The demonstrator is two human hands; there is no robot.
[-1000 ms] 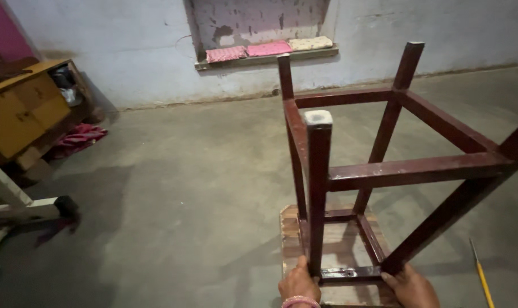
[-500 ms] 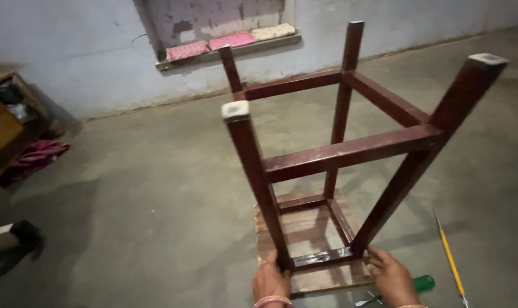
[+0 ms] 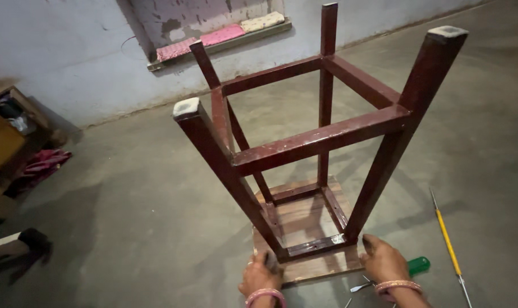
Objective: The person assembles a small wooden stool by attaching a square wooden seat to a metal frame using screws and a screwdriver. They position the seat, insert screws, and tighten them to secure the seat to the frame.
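1. The fingers of the left hand (image 3: 261,278) curl down over the near edge of the stool's seat board (image 3: 304,228), gripping it just beside the foot of the near-left leg (image 3: 227,171); the fingers of the right hand (image 3: 382,262) lie bent and close together on the near-right corner of the same board, pressing on it rather than wrapping it.
2. Both hands come in from the bottom edge of the view, wrists low, backs of the hands up, each wrist wearing pink bangles (image 3: 398,285).
3. The dark red wooden stool (image 3: 310,142) stands upside down on the concrete floor (image 3: 133,199), seat flat on the ground, directly ahead of the person and between the two hands.
4. Its long axis runs vertical: all four legs point up, with worn pale ends on the two near ones, and rails join them partway up.
5. Just right of the right hand lies a green-handled tool (image 3: 418,264), partly hidden, with small metal pieces (image 3: 358,287) near the wrist.
6. Further right, a yellow-handled screwdriver (image 3: 447,239) lies on the floor, well apart from the stool.
7. Against the far wall runs a ledge with pink and pale cushions (image 3: 219,35); a yellow wooden cabinet (image 3: 2,142) stands at the left.
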